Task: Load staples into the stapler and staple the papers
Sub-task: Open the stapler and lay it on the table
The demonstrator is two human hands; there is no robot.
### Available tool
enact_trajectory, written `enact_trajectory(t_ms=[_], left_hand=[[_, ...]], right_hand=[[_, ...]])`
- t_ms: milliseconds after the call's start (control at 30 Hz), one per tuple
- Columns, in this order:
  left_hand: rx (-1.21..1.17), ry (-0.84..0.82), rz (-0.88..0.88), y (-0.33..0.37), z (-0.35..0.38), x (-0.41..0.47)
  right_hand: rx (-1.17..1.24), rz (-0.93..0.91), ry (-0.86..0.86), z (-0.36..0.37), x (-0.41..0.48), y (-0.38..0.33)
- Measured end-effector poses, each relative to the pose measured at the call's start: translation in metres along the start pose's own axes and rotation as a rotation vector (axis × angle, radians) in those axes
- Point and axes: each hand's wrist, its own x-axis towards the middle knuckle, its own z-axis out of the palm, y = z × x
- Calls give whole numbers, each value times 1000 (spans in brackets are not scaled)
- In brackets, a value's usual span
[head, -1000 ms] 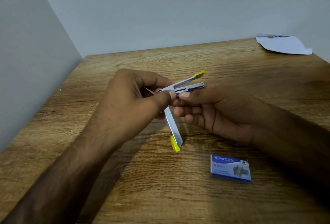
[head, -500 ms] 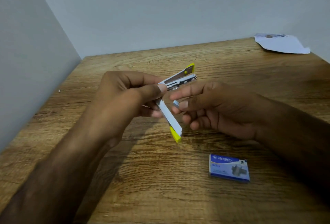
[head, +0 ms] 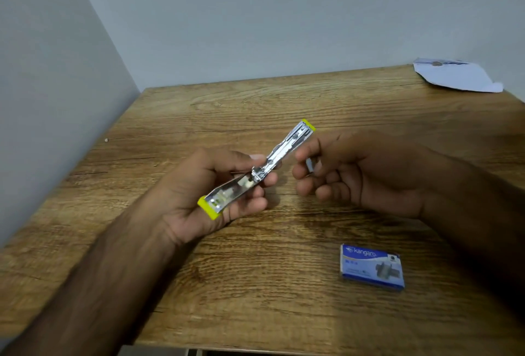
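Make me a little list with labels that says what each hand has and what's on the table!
left hand: holds the stapler, swung fully open, metal insides facing up
right hand: pinches a small strip of staples beside the stapler, not yet in it
staple box: blue, lying on the table near the right forearm
papers: white, at the far right corner of the table, untouched
stapler ends: yellow tips on both ends
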Motion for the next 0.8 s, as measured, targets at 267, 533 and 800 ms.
enact_trajectory(t_ms=[267, 533, 800], left_hand=[[17, -46, -60, 1, -11, 6], [176, -298, -100, 6, -24, 11], [625, -402, 118, 10, -48, 2]], right_hand=[[-131, -42, 176, 1, 1, 2], [-412, -204, 162, -3, 0, -4], [-731, -120, 175, -11, -1, -4]])
